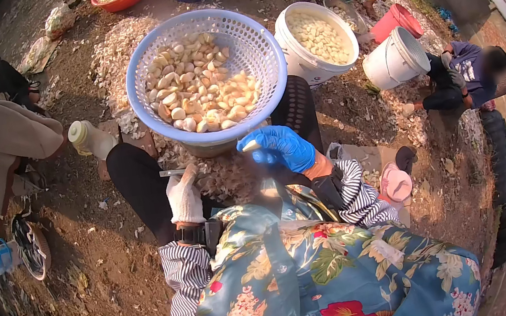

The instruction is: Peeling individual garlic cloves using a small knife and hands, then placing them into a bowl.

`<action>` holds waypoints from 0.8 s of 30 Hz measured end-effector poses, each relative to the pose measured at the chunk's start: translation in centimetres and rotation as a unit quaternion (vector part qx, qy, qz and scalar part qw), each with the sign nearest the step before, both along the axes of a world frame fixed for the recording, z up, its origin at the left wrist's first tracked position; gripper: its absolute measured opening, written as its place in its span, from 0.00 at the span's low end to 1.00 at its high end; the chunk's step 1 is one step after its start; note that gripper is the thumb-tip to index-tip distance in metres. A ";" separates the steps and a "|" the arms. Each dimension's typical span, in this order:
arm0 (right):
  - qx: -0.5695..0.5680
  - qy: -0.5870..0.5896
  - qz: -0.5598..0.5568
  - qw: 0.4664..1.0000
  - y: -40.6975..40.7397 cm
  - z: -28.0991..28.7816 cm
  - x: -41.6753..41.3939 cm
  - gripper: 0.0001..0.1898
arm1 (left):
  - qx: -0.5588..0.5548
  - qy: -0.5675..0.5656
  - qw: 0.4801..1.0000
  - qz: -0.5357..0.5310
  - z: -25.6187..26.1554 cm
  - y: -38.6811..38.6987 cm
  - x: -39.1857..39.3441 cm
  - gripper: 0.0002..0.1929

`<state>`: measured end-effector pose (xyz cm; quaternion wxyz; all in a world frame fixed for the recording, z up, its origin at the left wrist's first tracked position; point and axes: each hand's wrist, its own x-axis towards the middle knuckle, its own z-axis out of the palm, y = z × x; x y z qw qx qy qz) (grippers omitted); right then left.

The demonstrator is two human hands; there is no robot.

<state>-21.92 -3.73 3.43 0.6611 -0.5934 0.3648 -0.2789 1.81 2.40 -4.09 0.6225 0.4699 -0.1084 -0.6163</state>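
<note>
My left hand (185, 195), in a white knit glove, is closed around a small tool with a flat metal blade (172, 172) that points left. In a blue disposable glove, my right hand (283, 148) holds a pale garlic clove (250, 145) at its fingertips, just below the basket's near rim. Before me stands a light blue perforated plastic basket (215, 136) with many garlic cloves (203, 84) in it, some with skins on. What supports the basket is mostly hidden. Loose garlic skins (229, 181) lie between my legs.
A white bucket of peeled cloves (283, 50) stands right of the basket, with an empty-looking white bucket (391, 63) and a red bucket (395, 24) beyond. A plastic bottle (92, 139) is at left. Another person (468, 69) sits at far right; a red basin (124, 1) is at the back.
</note>
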 end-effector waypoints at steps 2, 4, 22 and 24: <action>-0.003 -0.069 -0.151 0.986 -2.9 3.0 -3.0 0.16 | 0.001 0.008 1.000 -0.011 -0.1 0.0 -0.1 0.12; -0.087 -0.066 -0.248 0.963 -7.9 4.7 -8.0 0.18 | -0.005 0.011 1.000 -0.013 -0.3 -0.4 -0.3 0.12; -0.285 0.416 0.138 0.852 -19.3 -1.6 2.2 0.17 | -0.002 0.034 0.999 0.002 -0.7 -0.9 -0.4 0.12; -0.326 0.450 0.159 0.816 -19.6 -2.5 3.6 0.18 | -0.002 0.041 0.999 0.008 -0.8 -0.7 -0.4 0.12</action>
